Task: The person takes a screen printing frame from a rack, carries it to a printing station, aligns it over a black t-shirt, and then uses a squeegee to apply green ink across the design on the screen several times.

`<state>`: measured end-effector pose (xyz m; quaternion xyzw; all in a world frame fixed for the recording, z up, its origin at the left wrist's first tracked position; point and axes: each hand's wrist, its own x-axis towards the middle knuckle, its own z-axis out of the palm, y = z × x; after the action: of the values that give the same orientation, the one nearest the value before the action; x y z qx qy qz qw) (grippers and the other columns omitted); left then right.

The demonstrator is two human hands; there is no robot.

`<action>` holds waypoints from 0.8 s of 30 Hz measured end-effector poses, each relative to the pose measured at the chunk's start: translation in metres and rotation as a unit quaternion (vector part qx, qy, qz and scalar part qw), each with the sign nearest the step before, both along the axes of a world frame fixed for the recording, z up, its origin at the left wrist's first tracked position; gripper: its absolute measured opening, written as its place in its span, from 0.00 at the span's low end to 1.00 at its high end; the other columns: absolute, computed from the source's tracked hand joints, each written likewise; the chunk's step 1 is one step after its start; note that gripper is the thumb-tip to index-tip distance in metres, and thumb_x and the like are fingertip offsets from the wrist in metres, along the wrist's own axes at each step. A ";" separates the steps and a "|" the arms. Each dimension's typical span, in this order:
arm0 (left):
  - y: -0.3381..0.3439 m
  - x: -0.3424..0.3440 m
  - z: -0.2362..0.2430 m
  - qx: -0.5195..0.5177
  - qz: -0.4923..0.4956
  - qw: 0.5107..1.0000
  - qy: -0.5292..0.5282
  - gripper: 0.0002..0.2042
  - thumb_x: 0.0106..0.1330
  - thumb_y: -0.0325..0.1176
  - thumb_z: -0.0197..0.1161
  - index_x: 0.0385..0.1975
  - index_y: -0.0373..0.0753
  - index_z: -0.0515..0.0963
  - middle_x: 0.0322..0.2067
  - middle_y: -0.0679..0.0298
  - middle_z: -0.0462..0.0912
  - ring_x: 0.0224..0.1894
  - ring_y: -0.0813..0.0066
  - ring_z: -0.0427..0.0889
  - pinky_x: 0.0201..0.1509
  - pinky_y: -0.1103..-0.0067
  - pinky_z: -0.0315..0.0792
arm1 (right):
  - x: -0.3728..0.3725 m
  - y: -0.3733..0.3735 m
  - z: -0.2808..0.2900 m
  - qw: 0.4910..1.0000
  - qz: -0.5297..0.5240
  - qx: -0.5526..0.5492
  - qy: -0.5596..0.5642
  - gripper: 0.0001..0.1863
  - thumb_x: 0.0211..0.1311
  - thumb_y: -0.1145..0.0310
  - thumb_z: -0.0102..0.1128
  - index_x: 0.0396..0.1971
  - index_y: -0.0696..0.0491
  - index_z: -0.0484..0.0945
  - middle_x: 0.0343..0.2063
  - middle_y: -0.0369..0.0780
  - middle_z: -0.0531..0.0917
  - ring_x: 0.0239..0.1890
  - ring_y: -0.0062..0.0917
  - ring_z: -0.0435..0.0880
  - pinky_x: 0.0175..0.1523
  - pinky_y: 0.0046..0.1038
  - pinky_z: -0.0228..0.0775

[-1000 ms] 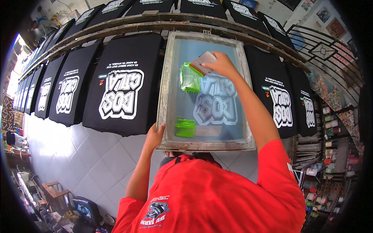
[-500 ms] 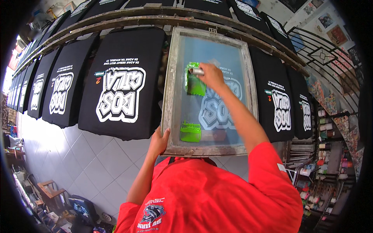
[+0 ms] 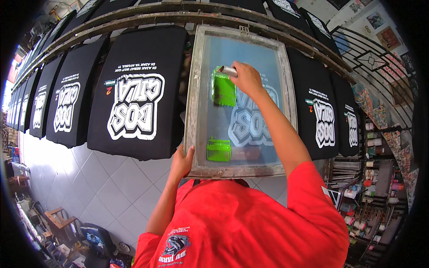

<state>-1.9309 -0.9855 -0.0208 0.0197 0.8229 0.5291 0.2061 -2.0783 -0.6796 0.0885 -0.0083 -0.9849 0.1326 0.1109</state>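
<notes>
A wooden-framed printing screen (image 3: pixel 191 111) lies over a dark shirt, whose white lettering shows dimly through the bluish mesh. My left hand (image 3: pixel 182 161) is closed on the frame's lower left side, thumb on top. Across the mesh reaches my right hand (image 3: pixel 248 79), fingers wrapped round a small squeegee (image 3: pixel 229 71) with a silvery tubular handle. Its blade end is at the far edge of a bright green ink patch (image 3: pixel 224 92) and is hard to make out. Closer to me, a second green ink patch (image 3: pixel 219 151) sits near the frame's lower left corner.
Black printed shirts (image 3: pixel 137 91) on boards line up to the left, with another shirt (image 3: pixel 315 107) close on the right. A long wooden rail (image 3: pixel 156 17) runs behind the screen. Racks with ink containers (image 3: pixel 373 143) stand at right; a wooden chair (image 3: pixel 60 219) is lower left.
My right hand has moved the squeegee a little away from me, to the far edge of the upper green patch. My left hand keeps its hold on the frame.
</notes>
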 end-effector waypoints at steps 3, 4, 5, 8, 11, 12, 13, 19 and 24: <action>0.000 0.000 0.004 -0.005 -0.004 1.000 0.007 0.20 0.66 0.42 0.54 0.46 0.29 0.73 0.40 0.40 0.79 0.46 0.43 0.77 0.49 0.64 0.70 | -0.008 0.002 -0.022 0.999 0.012 0.028 -0.029 0.12 0.46 0.69 0.64 0.31 0.53 0.74 0.29 0.41 0.81 0.36 0.39 0.79 0.39 0.39 0.73; 0.000 0.001 0.005 -0.007 -0.002 1.000 0.010 0.20 0.66 0.42 0.54 0.47 0.30 0.73 0.40 0.40 0.79 0.46 0.43 0.77 0.50 0.64 0.70 | -0.005 0.000 -0.030 0.999 0.015 0.031 -0.018 0.12 0.45 0.70 0.65 0.31 0.53 0.73 0.29 0.41 0.81 0.35 0.39 0.79 0.39 0.39 0.73; 0.001 0.000 0.004 0.003 0.000 1.000 0.010 0.20 0.66 0.42 0.54 0.46 0.30 0.73 0.40 0.40 0.79 0.46 0.43 0.77 0.50 0.64 0.70 | 0.003 -0.002 -0.037 0.999 0.016 0.036 -0.008 0.12 0.45 0.70 0.65 0.30 0.52 0.73 0.29 0.40 0.81 0.35 0.39 0.79 0.39 0.39 0.73; 0.000 0.002 -0.002 0.006 0.003 1.000 0.009 0.19 0.66 0.41 0.54 0.46 0.30 0.74 0.39 0.42 0.80 0.45 0.47 0.78 0.49 0.66 0.70 | 0.036 -0.014 -0.042 0.999 0.030 0.040 -0.001 0.12 0.42 0.72 0.66 0.28 0.52 0.73 0.27 0.40 0.81 0.36 0.38 0.80 0.40 0.39 0.73; -0.001 0.003 -0.007 -0.018 0.006 1.000 0.009 0.17 0.67 0.39 0.53 0.45 0.29 0.74 0.38 0.46 0.81 0.43 0.55 0.81 0.48 0.69 0.71 | 0.060 -0.027 -0.024 0.996 0.033 0.030 -0.080 0.12 0.42 0.70 0.67 0.28 0.52 0.75 0.26 0.41 0.81 0.36 0.39 0.81 0.40 0.39 0.74; -0.001 0.003 -0.007 -0.013 0.007 1.000 0.010 0.17 0.67 0.39 0.53 0.45 0.29 0.74 0.38 0.46 0.81 0.43 0.56 0.81 0.48 0.69 0.71 | 0.060 -0.027 -0.015 0.993 0.037 0.022 -0.106 0.12 0.42 0.68 0.67 0.29 0.51 0.76 0.26 0.41 0.82 0.35 0.39 0.81 0.39 0.39 0.74; -0.001 0.003 -0.005 -0.008 0.006 1.000 0.013 0.17 0.67 0.39 0.53 0.45 0.29 0.74 0.38 0.46 0.81 0.43 0.56 0.81 0.48 0.69 0.71 | 0.059 -0.024 -0.005 0.991 0.039 0.014 -0.130 0.13 0.42 0.67 0.67 0.29 0.51 0.76 0.26 0.41 0.82 0.35 0.39 0.81 0.39 0.39 0.74; -0.001 0.001 -0.007 0.012 0.010 1.000 -0.002 0.21 0.66 0.44 0.54 0.48 0.32 0.74 0.41 0.41 0.79 0.47 0.44 0.77 0.51 0.65 0.70 | 0.012 -0.007 0.020 0.997 -0.007 0.007 -0.075 0.15 0.44 0.62 0.69 0.32 0.50 0.78 0.27 0.42 0.83 0.34 0.39 0.81 0.39 0.38 0.73; 0.000 0.001 -0.007 -0.011 0.012 1.000 -0.006 0.21 0.65 0.44 0.55 0.48 0.31 0.73 0.42 0.41 0.79 0.47 0.44 0.77 0.51 0.65 0.70 | 0.001 -0.001 -0.018 0.999 -0.018 0.017 -0.022 0.13 0.45 0.66 0.69 0.29 0.52 0.76 0.27 0.41 0.82 0.35 0.39 0.80 0.38 0.39 0.72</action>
<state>-1.9295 -0.9857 -0.0273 0.0049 0.8276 0.5226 0.2049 -2.0769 -0.6807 0.0703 -0.0272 -0.9889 0.1140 0.0912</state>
